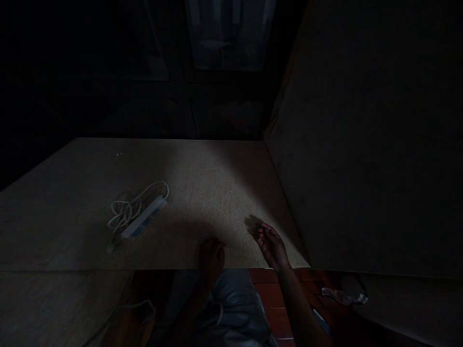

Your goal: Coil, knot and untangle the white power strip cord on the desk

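Dim desk: left hand curled, contents unclear; right hand apart, fingers loosely bent; at left hand's ten o'clock, power strip, whose loose cord could snag a reaching arm.

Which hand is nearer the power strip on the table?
The left hand, curled near the table's front edge, is nearer the power strip; the right hand is farther off, closer to the upright panel.

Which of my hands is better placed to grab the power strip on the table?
Probably the left. Your left hand is closer to the power strip, while your right hand sits farther off, toward the upright panel on the right.
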Motion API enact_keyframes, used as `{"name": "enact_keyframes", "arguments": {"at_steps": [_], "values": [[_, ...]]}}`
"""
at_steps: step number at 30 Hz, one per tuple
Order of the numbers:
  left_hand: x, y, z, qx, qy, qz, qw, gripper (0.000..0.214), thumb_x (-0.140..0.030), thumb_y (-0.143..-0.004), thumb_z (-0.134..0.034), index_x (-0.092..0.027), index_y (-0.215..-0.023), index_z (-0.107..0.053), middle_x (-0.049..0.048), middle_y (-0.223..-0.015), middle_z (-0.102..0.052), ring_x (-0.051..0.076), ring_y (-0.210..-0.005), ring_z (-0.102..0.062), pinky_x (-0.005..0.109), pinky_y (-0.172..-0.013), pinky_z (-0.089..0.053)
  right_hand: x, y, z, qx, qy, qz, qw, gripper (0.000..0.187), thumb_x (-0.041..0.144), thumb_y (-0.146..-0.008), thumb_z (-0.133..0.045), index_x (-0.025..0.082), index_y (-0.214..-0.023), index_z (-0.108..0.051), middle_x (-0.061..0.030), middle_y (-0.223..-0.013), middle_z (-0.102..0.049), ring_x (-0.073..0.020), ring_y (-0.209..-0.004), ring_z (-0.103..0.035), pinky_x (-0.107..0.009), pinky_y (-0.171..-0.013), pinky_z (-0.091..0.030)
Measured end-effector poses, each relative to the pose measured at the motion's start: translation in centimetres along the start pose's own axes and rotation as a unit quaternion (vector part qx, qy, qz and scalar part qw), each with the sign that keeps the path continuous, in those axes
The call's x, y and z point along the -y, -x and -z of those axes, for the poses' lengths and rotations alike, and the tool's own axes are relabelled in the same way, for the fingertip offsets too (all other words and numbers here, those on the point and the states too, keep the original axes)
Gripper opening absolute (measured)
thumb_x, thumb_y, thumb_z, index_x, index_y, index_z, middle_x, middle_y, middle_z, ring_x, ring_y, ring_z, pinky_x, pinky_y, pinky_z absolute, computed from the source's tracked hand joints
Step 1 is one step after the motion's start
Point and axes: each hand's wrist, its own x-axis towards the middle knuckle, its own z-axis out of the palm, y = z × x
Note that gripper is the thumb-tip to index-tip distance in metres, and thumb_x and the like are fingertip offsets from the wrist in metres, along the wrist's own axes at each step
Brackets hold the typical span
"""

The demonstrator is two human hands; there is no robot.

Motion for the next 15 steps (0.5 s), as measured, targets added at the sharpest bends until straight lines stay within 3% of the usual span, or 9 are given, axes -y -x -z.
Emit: {"name": "enact_keyframes", "arguments": {"at_steps": [10, 12, 15], "values": [[0.5, 0.4, 1.5, 0.046, 0.146, 0.029, 0.988, 0.024, -0.013, -0.083, -0.048, -0.022, -0.084, -0.071, 0.0076, -0.098, -0.069, 0.021, -0.099, -0.063, 0.039, -0.090, -0.052, -0.6, 0.4, -1.2, -0.034, 0.060, 0.047, 0.997, 0.028, 0.028, -0.067, -0.085, 0.019, -0.090, -0.073, -0.0016, -0.080, -0.069, -0.0116, -0.070, -0.064, -0.022, -0.063, -0.055], [0.4, 0.6, 2.9, 0.066, 0.190, 0.049, 0.978, 0.024, -0.018, -0.085, -0.047, -0.022, -0.086, -0.071, 0.0079, -0.097, -0.071, 0.021, -0.098, -0.065, 0.038, -0.089, -0.054, -0.6, 0.8, -1.6, -0.047, 0.079, 0.054, 0.994, 0.032, 0.031, -0.062, -0.088, 0.019, -0.088, -0.073, -0.0012, -0.078, -0.068, -0.0111, -0.067, -0.062, -0.022, -0.061, -0.054], [0.0, 2.0, 7.2, 0.127, 0.243, 0.112, 0.955, 0.025, -0.030, -0.089, -0.049, -0.023, -0.092, -0.073, 0.0069, -0.095, -0.073, 0.021, -0.092, -0.068, 0.036, -0.087, -0.056, 0.3, 1.7, -2.6, -0.069, 0.118, 0.055, 0.989, 0.038, 0.036, -0.059, -0.089, 0.020, -0.089, -0.073, -0.0016, -0.079, -0.068, -0.0108, -0.064, -0.061, -0.022, -0.057, -0.051]]}}
